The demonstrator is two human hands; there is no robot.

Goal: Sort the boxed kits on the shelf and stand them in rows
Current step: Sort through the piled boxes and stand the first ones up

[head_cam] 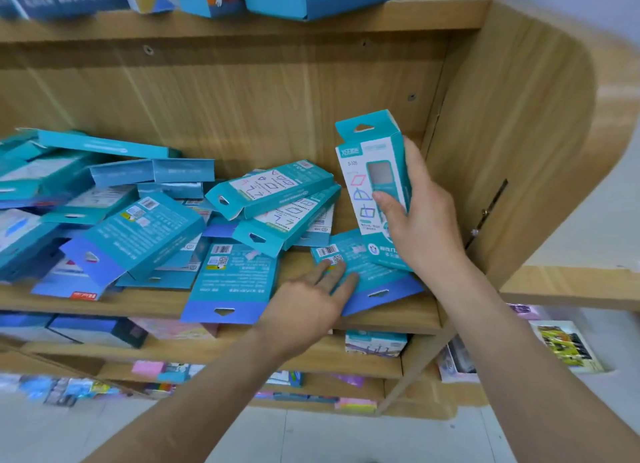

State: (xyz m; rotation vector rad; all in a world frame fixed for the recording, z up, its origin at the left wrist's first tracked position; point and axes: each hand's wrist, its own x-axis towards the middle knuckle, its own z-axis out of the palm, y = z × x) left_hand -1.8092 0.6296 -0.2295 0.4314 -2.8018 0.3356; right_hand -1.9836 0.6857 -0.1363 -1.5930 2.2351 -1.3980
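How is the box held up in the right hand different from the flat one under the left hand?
The upright box stands tab-up, held by the right hand; the flat box lies on the shelf under the left hand, fingers straight.
The upright box shows its front: coloured shapes and a window; the flat box shows its back: barcode and QR code.
Both are mostly teal with a hang hole.

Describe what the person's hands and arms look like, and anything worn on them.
Both the left hand and the right hand are bare: no gloves, rings or watch show. The left forearm and right forearm are uncovered down to the frame's edge, with no sleeve in view.
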